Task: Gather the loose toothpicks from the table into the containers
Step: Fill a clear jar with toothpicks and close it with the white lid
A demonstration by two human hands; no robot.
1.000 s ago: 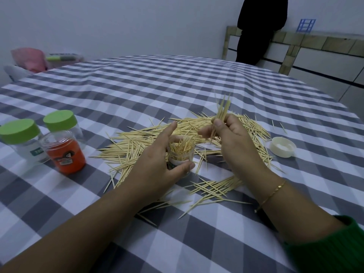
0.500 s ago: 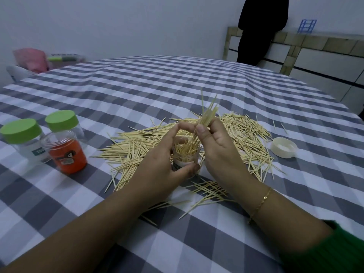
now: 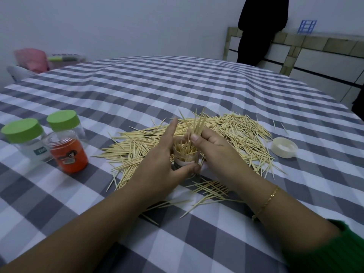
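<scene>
Toothpicks (image 3: 226, 133) heaped behind container (image 3: 185, 154) gripped by left hand (image 3: 157, 164), right hand (image 3: 214, 148) pinching bundle (image 3: 198, 125), three jars (image 3: 68, 152) left, cap (image 3: 284, 147) right

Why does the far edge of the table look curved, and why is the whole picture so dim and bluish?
Head view: the wide-angle lens bows the checked table and its stripes. Head view: the light is flat and cool, with soft shadows under the left hand and right hand. Head view: the toothpick bundle above the small jar is slightly blurred.

Jars (image 3: 67, 148) left; far cloth (image 3: 177, 83) open
</scene>
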